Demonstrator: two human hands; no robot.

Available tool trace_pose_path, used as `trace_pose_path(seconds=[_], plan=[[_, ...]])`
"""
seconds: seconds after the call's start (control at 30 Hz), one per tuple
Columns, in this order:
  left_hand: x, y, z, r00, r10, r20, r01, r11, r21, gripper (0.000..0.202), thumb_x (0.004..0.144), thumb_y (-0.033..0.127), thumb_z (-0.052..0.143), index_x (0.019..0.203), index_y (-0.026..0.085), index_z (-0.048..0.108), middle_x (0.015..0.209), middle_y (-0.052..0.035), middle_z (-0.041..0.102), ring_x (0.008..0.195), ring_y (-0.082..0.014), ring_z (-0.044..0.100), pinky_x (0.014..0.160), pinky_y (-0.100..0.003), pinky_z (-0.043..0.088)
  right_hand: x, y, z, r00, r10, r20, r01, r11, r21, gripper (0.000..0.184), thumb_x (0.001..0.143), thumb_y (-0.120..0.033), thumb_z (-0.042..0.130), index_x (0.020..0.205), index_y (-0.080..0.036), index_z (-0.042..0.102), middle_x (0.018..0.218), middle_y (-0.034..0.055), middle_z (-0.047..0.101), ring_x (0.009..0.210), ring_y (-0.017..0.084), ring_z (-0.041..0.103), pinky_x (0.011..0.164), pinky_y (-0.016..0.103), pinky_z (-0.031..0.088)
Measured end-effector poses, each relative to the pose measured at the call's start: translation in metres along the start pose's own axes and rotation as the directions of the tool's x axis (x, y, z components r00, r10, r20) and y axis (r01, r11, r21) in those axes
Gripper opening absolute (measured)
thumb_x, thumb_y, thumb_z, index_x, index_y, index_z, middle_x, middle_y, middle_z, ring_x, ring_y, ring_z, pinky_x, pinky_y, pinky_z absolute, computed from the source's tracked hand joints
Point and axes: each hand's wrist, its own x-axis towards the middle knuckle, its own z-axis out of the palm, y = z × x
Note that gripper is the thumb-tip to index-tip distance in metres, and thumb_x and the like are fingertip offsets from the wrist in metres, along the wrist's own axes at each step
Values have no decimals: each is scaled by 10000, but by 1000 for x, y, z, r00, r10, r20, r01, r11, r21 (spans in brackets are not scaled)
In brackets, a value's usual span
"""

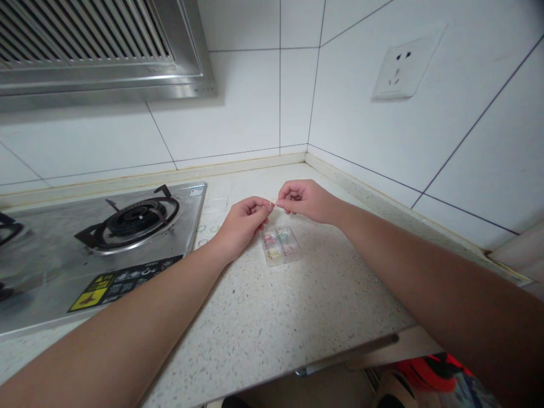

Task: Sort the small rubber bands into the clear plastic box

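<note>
Fingertips (267,208) together (above clear box (280,247))

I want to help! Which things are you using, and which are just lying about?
In use: left hand, right hand, tiny piece pinched between them, clear box of coloured bits.
Lying about: gas stove, wall socket, range hood.

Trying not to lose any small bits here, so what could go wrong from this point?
The tiny piece pinched between the left hand and right hand could slip and be hard to find on the speckled counter. The clear compartment box lies just below them; a bump might shift it or, if unlidded, spill its coloured bits.
</note>
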Motion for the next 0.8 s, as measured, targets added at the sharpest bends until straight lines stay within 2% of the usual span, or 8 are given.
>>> trace_pose_path(seconds=[0.4, 0.8], plan=[[0, 0, 0, 1000, -2, -4, 2, 1000, -6, 277, 790, 414, 774, 897, 176, 680, 595, 45, 538, 498, -74, 418, 484, -222, 285, 0, 0, 1, 1000, 2, -5, -2, 1000, 10, 273, 810, -409, 745, 828, -167, 620, 636, -14, 617, 553, 97, 498, 516, 240, 350], [0, 0, 0, 1000, 10, -4, -9, 1000, 3, 272, 779, 402, 791, 884, 174, 685, 595, 44, 533, 504, -73, 422, 476, -224, 274, 0, -3, 0, 1000, 26, 0, -26, 999, -30, 232, 814, -382, 718, 831, -156, 668, 639, 0, 632, 563, 104, 524, 530, 247, 372]])
